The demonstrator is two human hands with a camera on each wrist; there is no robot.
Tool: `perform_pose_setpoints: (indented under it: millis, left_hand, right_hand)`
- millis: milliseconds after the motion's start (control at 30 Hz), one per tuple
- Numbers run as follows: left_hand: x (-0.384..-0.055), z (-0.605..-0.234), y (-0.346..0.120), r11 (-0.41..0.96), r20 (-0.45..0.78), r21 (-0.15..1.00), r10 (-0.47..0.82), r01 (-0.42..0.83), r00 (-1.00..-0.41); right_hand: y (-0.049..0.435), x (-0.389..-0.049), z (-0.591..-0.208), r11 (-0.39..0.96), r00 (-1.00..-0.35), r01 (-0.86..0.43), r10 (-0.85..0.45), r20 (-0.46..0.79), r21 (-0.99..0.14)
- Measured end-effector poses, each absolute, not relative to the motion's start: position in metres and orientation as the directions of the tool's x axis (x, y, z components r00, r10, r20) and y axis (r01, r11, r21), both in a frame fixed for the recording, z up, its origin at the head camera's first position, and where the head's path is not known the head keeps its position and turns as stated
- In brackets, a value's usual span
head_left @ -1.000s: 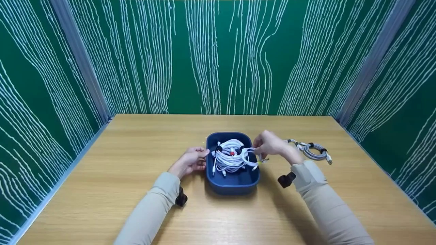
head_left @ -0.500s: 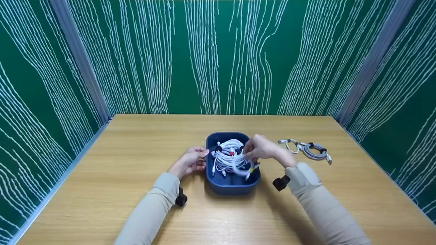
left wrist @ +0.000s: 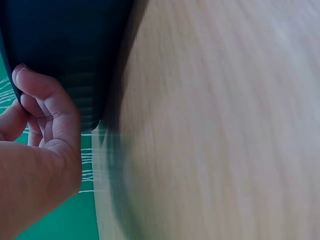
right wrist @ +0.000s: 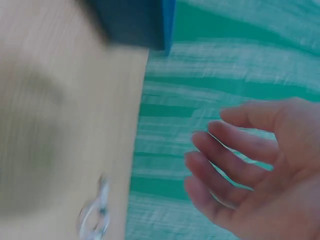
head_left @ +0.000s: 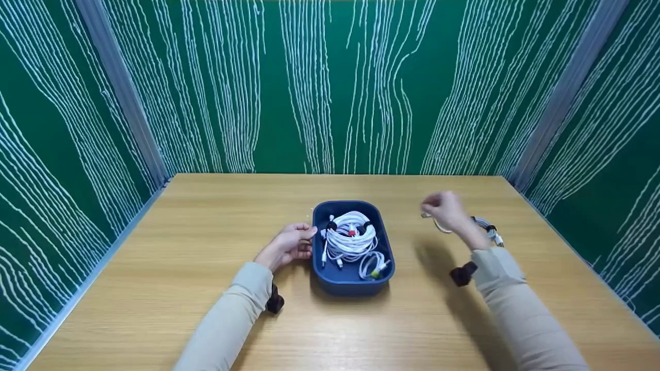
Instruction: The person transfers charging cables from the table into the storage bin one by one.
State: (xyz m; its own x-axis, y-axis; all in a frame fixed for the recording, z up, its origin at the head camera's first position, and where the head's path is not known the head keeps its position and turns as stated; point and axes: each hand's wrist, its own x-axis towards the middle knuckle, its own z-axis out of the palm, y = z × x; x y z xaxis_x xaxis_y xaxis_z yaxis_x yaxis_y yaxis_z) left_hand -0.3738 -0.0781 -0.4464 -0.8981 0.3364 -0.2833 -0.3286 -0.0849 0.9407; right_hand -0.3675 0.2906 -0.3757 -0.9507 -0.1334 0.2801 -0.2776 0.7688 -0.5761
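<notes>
My left hand (head_left: 289, 245) pinches the left rim of a dark blue plastic bin (head_left: 353, 283); the left wrist view shows its thumb and fingers at the bin's edge. Inside lie white coiled cables (head_left: 344, 251) with black ties and a red tag. A smaller coiled cable (head_left: 365, 268) with a yellow tag rests near the bin's front right corner. Over the table to the right, my right hand (head_left: 446, 210) is blurred and holds nothing, its fingers loosely bent in the right wrist view. Beneath it, a thin white cable (head_left: 440, 225) and a grey coiled cable (head_left: 483, 222) are partly hidden.
The bin stands on a wooden table (head_left: 221, 206). Green panels (head_left: 345, 103) with white wavy lines enclose the table's back and sides, joined by grey corner posts (head_left: 124, 93). A dark wrist camera (head_left: 462, 274) sits below the right cuff.
My right hand has let the yellow-tagged coiled cable down into the bin, then moved right, over the cables on the table. My left hand has stayed at the rim.
</notes>
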Motion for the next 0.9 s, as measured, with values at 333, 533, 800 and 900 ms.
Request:
perform_pose_setpoints:
  millis: [333, 533, 800, 900]
  left_hand:
    - [-0.375, -0.446, -0.077, -0.083, -0.294, 0.938, 0.32, -0.336, -0.901]
    - [-0.372, -0.445, -0.077, -0.081, -0.3, 0.937, 0.313, -0.34, -0.901]
    - [-0.374, -0.446, -0.077, -0.082, -0.291, 0.94, 0.31, -0.33, -0.905]
    - [-0.374, -0.446, -0.076, -0.083, -0.289, 0.941, 0.306, -0.328, -0.907]
  right_hand:
    - [0.379, -0.365, -0.404, 0.863, -0.973, -0.004, 0.114, 0.201, -0.506]
    - [0.4, -0.365, -0.421, 0.875, -0.997, 0.039, 0.068, 0.044, -0.482]
    - [0.404, -0.36, -0.426, 0.873, -0.988, 0.134, 0.154, 0.004, -0.468]
    - [0.406, -0.359, -0.427, 0.857, -0.983, 0.167, 0.182, -0.017, -0.488]
